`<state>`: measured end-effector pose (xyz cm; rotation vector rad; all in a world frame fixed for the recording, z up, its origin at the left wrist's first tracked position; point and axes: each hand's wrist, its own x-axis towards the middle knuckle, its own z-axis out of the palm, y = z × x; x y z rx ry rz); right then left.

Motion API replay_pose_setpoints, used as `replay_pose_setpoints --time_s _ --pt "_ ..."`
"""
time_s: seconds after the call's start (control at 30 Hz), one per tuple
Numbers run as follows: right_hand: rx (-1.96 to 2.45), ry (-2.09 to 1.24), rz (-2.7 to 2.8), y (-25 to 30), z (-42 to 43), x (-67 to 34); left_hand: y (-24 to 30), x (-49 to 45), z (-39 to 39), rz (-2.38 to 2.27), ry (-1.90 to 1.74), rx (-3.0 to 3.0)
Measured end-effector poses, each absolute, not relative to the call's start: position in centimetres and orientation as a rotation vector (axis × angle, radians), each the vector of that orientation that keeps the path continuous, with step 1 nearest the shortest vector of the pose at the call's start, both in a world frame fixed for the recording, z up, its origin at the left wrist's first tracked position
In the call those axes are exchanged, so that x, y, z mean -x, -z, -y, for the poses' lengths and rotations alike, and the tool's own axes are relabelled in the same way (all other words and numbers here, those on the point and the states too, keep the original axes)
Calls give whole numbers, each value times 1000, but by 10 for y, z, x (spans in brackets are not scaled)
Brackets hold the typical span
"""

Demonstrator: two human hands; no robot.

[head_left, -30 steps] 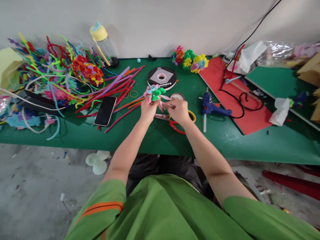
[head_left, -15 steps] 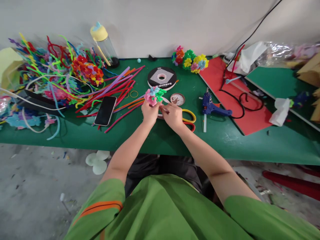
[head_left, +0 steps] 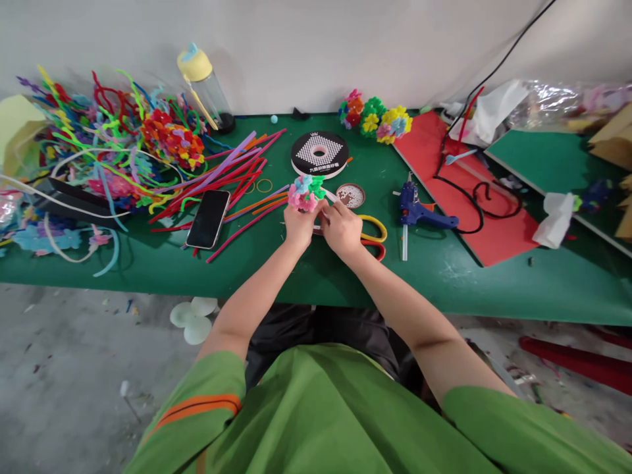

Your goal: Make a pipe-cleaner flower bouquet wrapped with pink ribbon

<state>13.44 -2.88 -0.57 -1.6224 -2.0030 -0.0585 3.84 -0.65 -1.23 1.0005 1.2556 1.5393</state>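
Note:
My left hand (head_left: pixel 298 227) is closed around the base of a small pipe-cleaner flower bunch (head_left: pixel 306 193) in pink, light blue and green. Close against it, my right hand (head_left: pixel 342 229) pinches a pale ribbon (head_left: pixel 330 195) by the bunch's lower end; the fingertips of both hands meet there. Under and beside the right hand lie scissors (head_left: pixel 376 228) with yellow and red handles, their blades mostly covered by the hands. Just beyond the hands sit a black-and-white ribbon spool (head_left: pixel 320 154) and a small round dish (head_left: pixel 350 195) of white bits.
Left of my hands are a phone (head_left: pixel 209 219), loose pipe cleaners (head_left: pixel 241 172) and a tangled colourful heap (head_left: pixel 113 138). A bottle (head_left: pixel 207 85) stands by the wall. On the right lie a blue glue gun (head_left: pixel 419 209), a red board (head_left: pixel 474 197) and a black cable (head_left: pixel 481 214).
The flower bunch has dipped slightly toward me and tilted a little. My right hand has shifted marginally and its fingers have turned at the ribbon. Everything else stays put.

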Motion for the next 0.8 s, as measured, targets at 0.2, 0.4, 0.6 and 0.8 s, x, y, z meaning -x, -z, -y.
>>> replay_pose_setpoints --time_s 0.2,0.4,0.6,0.8 --pt "1582 -9 1886 3 22 -144 5 -41 6 -1125 -1525 -923" --pt "1432 -304 1840 0 13 -152 4 -35 1 -1038 -1431 -932" --pt "1359 -394 1853 -1 10 -154 5 -30 -3 -1098 -1443 -1058" --pt "1392 -320 1839 2 14 -149 11 -25 -5 -1356 -1485 -1260"
